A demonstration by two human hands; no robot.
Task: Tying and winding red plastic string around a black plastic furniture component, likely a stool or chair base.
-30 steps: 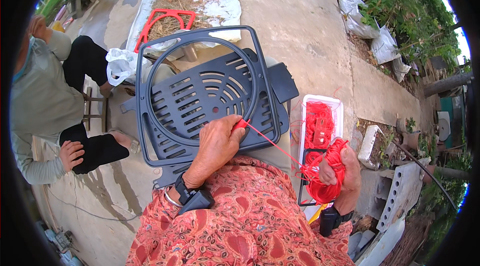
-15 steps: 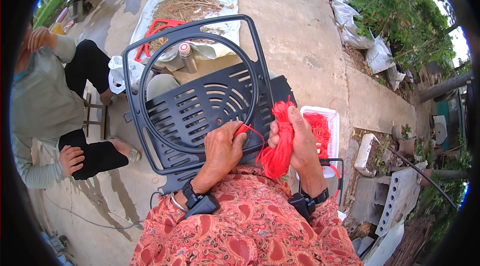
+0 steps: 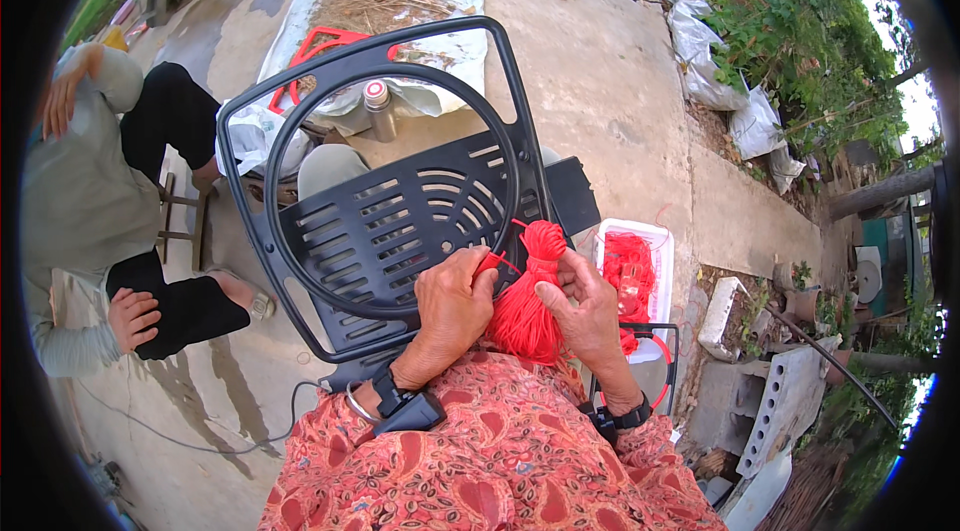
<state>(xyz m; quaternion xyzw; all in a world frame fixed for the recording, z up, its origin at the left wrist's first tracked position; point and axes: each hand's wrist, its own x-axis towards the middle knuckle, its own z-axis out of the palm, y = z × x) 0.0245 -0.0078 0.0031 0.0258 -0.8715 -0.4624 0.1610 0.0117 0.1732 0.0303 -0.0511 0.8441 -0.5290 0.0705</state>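
At the left of the frame, a co-worker (image 3: 75,206) sits with one hand (image 3: 133,319) on a knee, well apart from the work. A white bag (image 3: 252,143) lies just right of that person.

From left of centre to the middle, a black frame (image 3: 527,166) with a large round ring stands tilted over a slotted black plate (image 3: 408,203). The left hand (image 3: 455,301), just below centre, overlaps the ring's lower right; its fingers are closed, pinching a red strand (image 3: 491,262). Whether they also grip the ring cannot be told. Should that pinch relax, the strand could slip loose. With no other hand on the frame, a sideways pull might tip it.

Just right of the left hand is a red cord bundle (image 3: 528,319), tied near its top, its loose loops spreading against the patterned clothing (image 3: 480,431). The right hand (image 3: 585,309) is at its right side, fingers partly curled and thumb against the loops; how firmly they hold cannot be told. Uneven tugging could knot those loops, and a weak hold could let the bundle drop.

Farther right, a white box (image 3: 665,276) contains more red cord (image 3: 628,256), which could snag trailing loops.
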